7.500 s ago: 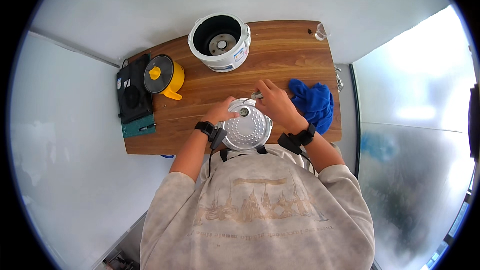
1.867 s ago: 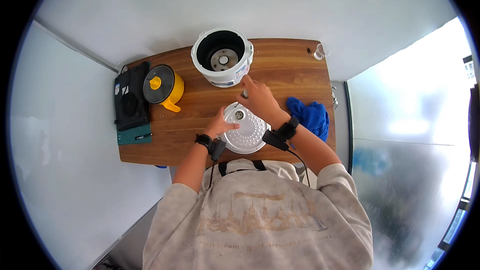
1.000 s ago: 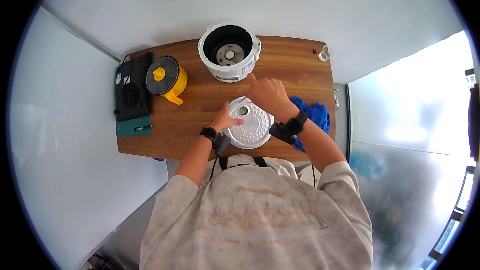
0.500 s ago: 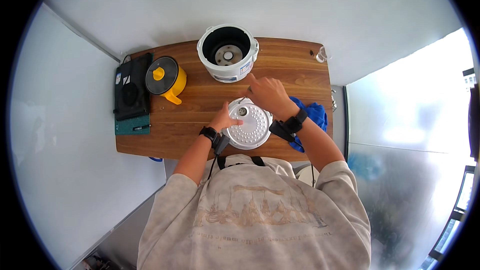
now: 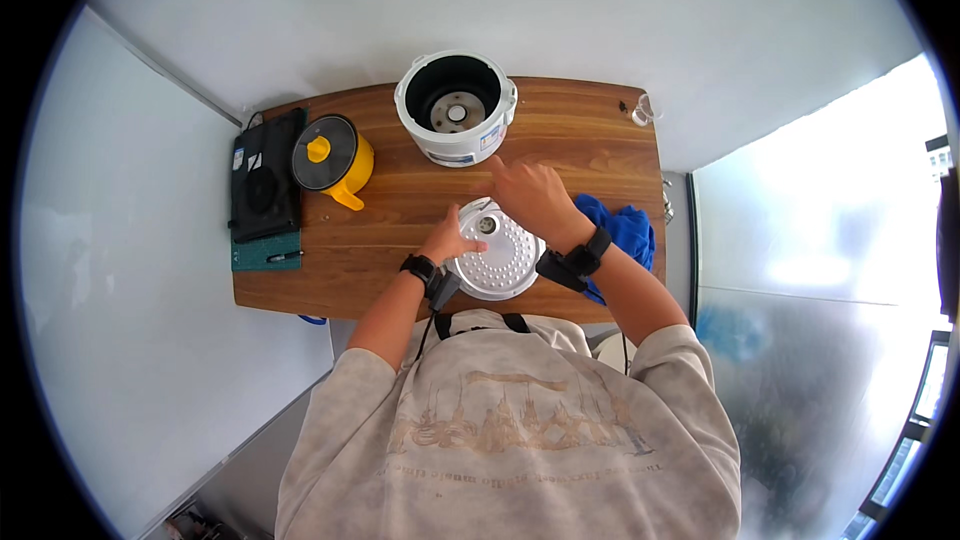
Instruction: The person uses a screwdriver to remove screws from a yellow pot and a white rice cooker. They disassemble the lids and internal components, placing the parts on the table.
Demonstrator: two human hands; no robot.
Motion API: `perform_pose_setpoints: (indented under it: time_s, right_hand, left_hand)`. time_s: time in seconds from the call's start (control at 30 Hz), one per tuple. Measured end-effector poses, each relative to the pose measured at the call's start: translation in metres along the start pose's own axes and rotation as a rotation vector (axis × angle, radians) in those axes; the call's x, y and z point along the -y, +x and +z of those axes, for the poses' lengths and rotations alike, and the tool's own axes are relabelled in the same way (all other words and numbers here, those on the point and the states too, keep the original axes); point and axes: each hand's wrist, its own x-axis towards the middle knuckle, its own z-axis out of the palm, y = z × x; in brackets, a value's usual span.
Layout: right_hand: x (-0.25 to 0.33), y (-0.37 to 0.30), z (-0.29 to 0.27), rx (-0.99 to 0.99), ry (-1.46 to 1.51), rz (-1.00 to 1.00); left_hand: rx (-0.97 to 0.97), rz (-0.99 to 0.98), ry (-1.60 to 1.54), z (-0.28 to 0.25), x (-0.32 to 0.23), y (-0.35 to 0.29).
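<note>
I see left grip (image 5: 444,240) pinching the lid (image 5: 507,265); right grip (image 5: 536,198) I cannot tell. Loose pinch may let lid turn.

We have bright, cool light entering from the right, where the frosted glass (image 5: 850,150) burns out to white above 1 smaller glare spot. Shadows on the wall (image 5: 600,10) are soft. Fisheye bending bows the edges of the table (image 5: 590,135). We find the studded lid (image 5: 502,270) evenly lit, the lettering on the shirt (image 5: 530,395) blurred.
</note>
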Motion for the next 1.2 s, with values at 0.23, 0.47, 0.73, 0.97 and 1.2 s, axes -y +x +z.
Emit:
perform_pose_setpoints:
  time_s: [0.23,0.47,0.73,0.97,1.2]
  right_hand:
    - [-0.013,-0.009,0.026,-0.278,0.215,-0.243]
    - [-0.008,-0.019,0.024,-0.283,0.236,-0.194]
    - [-0.006,-0.024,0.013,-0.169,0.000,-0.032]
    - [-0.021,-0.026,0.023,-0.223,0.318,-0.179]
    - [-0.007,-0.025,0.002,-0.133,0.104,0.056]
  left_hand:
    - [0.047,-0.032,-0.035,-0.003,-0.007,-0.003]
    - [0.013,-0.011,0.007,-0.005,-0.013,-0.007]
    - [0.019,-0.002,-0.053,-0.005,-0.014,-0.009]
    - [-0.004,-0.008,-0.058,-0.003,-0.015,-0.012]
    - [0.004,0.012,-0.034,-0.005,-0.016,-0.012]
